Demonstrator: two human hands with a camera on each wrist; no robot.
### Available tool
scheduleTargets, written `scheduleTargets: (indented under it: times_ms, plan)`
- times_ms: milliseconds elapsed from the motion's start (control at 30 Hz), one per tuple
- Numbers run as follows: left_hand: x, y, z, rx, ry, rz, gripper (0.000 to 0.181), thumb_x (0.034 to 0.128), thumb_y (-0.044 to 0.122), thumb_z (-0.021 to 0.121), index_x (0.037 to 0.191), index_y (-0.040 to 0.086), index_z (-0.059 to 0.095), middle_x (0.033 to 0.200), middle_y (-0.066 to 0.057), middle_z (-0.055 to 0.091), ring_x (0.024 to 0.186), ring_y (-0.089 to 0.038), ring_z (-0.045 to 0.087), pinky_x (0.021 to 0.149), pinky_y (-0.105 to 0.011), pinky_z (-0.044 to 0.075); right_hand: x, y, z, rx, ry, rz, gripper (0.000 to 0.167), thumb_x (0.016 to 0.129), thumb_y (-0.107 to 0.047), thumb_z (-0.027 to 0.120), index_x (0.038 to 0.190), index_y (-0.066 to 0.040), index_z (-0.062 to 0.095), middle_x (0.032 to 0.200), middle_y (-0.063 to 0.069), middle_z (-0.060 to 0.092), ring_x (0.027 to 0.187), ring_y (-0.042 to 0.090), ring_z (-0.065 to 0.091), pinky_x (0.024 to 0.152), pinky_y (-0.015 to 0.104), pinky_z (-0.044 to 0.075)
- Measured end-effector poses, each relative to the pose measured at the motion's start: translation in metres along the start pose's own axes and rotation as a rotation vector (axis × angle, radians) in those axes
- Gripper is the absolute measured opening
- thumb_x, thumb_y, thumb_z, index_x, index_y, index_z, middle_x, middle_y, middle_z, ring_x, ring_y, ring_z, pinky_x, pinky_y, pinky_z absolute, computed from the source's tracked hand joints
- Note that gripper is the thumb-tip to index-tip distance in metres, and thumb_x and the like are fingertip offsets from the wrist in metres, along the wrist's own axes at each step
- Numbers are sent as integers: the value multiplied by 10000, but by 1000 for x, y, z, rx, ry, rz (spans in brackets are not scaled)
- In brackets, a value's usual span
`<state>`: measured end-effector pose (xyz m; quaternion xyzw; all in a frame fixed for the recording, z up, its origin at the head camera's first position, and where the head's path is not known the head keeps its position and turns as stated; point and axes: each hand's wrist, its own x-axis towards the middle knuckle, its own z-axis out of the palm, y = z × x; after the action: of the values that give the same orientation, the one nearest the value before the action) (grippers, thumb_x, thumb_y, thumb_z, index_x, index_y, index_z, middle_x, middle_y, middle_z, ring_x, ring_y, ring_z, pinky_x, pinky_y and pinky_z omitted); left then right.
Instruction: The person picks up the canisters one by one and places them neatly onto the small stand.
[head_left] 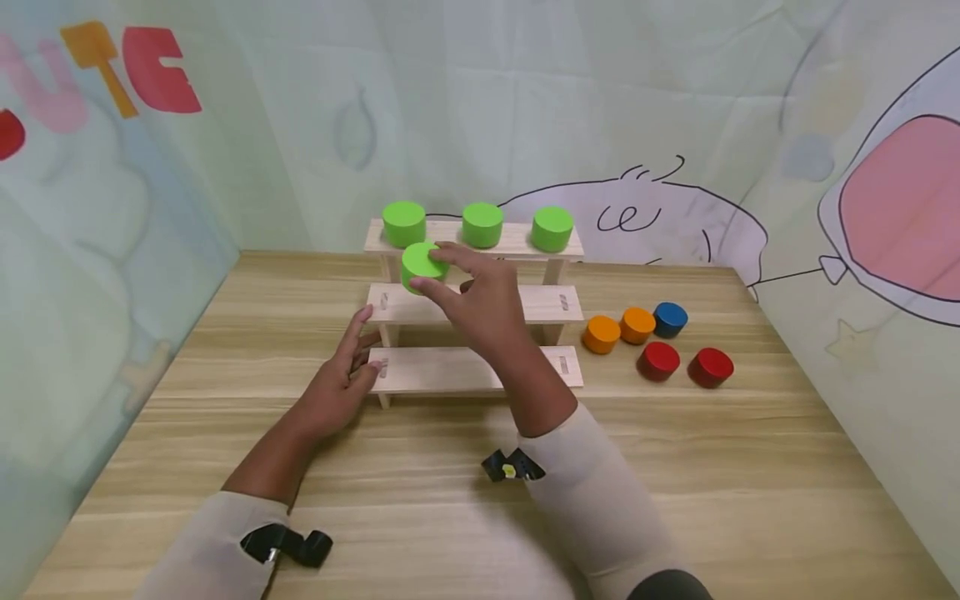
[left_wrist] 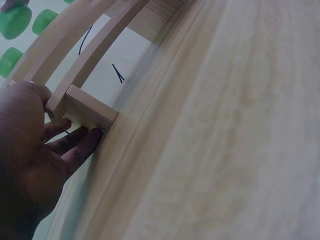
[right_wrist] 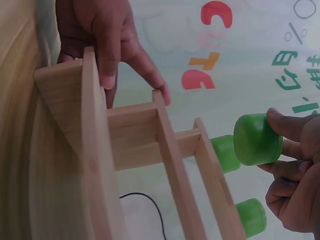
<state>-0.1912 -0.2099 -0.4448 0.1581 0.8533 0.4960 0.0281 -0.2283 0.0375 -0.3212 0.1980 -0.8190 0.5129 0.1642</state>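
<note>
And look at the right hand [head_left: 486,307], raised in a pinch, index finger [head_left: 459,256] on the far side of the grip, thumb [head_left: 438,294] on the near side, other fingers bent in close behind it! The right forearm [head_left: 600,504] slants away below and to the right of that grip. Now to the lower left of the pinch: here's the left hand [head_left: 336,390], lower, its thumb apart from a long, nearly straight index finger, the other three lined up side by side, the left forearm [head_left: 266,471] angled forward behind them.
</note>
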Motion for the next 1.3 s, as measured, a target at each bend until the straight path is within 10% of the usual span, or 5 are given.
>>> scheduleTargets:
  times_ms: [533, 1300]
  plan:
    - [1, 0, 4, 1, 14, 18, 816, 1166, 154, 465, 1766, 381, -40, 1715, -323, 378, 1500, -556, 510, 1203, -721, 427, 6, 14, 37, -88, -96, 33, 458, 932, -229, 893, 1335, -42, 781, 1428, 107, 749, 1388, 236, 693, 1129, 407, 586]
    - [-1, 2, 1, 24, 22, 5, 835, 1161, 143, 485, 1764, 388, -37, 1705, -336, 386, 1494, -559, 515, 1212, -718, 419, 4, 20, 47, -289, -180, 8, 451, 946, -353, 871, 1329, -133, 777, 1281, 30, 816, 1118, 186, 769, 902, 367, 606]
